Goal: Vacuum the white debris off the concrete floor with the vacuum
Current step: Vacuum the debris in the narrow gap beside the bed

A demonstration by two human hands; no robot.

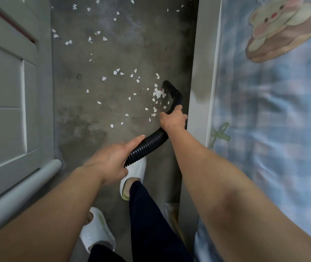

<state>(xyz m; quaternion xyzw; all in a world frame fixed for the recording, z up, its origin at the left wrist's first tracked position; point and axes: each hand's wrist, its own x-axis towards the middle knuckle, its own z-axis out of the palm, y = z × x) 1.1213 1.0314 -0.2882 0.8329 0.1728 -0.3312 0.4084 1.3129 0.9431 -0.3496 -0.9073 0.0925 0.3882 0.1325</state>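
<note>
White debris (158, 93) lies scattered over the grey concrete floor (113, 53), thickest by the vacuum's black nozzle (171, 91) and thinner toward the far end. My right hand (172, 118) grips the bent black tube just behind the nozzle, whose tip touches a small heap of chips. My left hand (111, 159) holds the ribbed black hose (147, 146) lower down, index finger stretched along it. The vacuum's body is out of view.
A grey panelled cabinet (5, 91) lines the left side, with a pale pole (18, 191) leaning at its base. A bed with a white frame (202, 72) and blue checked sheet (273, 110) runs along the right. My white slippers (133, 173) stand on the narrow floor strip.
</note>
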